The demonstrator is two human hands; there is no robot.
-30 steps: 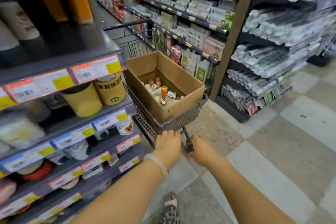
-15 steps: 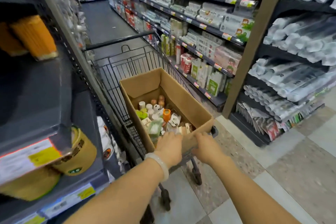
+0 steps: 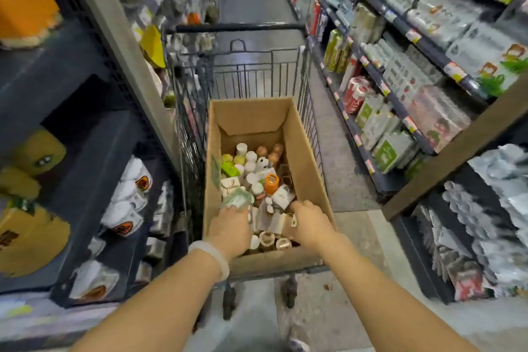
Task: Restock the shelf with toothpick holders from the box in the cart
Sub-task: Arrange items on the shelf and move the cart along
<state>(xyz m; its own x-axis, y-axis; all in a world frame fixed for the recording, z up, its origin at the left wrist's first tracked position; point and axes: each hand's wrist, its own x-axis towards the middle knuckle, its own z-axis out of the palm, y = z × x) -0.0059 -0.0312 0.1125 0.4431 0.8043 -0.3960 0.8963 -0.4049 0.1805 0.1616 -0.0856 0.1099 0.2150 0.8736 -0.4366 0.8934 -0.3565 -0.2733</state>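
Cardboard box (image 3: 307, 151) print blurred, unreadable.

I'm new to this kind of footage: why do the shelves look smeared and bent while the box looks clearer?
Head view: the side shelves are streaked with motion blur and bowed by the wide lens; the box in the cart at centre is sharper, and both hands, left and right, are slightly soft; lighting is even, without harsh glare.

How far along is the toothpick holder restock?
Early. Done: nothing shelved that shows. In hand: both hands are down in the cardboard box in the cart; left hand at a pale green holder, right hand among white packs; grips unclear. Left: the box is full of holders.
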